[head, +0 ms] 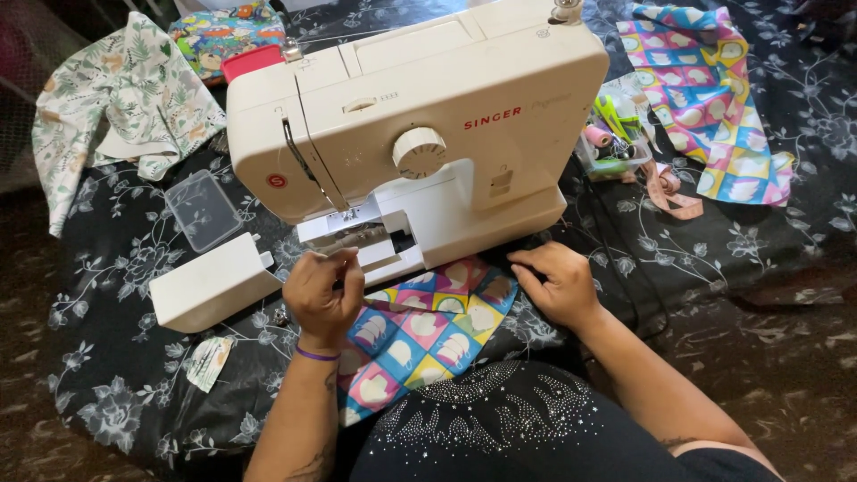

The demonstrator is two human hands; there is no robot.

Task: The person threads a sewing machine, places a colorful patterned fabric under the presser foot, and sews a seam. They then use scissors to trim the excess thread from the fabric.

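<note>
Now: left hand (321,295) pinched closed near the sewing machine (420,125) needle area | right hand (555,281) open, flat beside colourful fabric (424,330) on the table | risk: fingers close to needle, fabric may slip.

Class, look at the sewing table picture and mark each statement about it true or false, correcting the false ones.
1. The left hand is raised by the needle area of the cream sewing machine. True.
2. The right hand holds scissors. False: it rests flat at the edge of the colourful checked fabric.
3. A clear plastic lid lies left of the machine. True.
4. The tablecloth is plain white. False: it is dark with a pale flower print.
</note>
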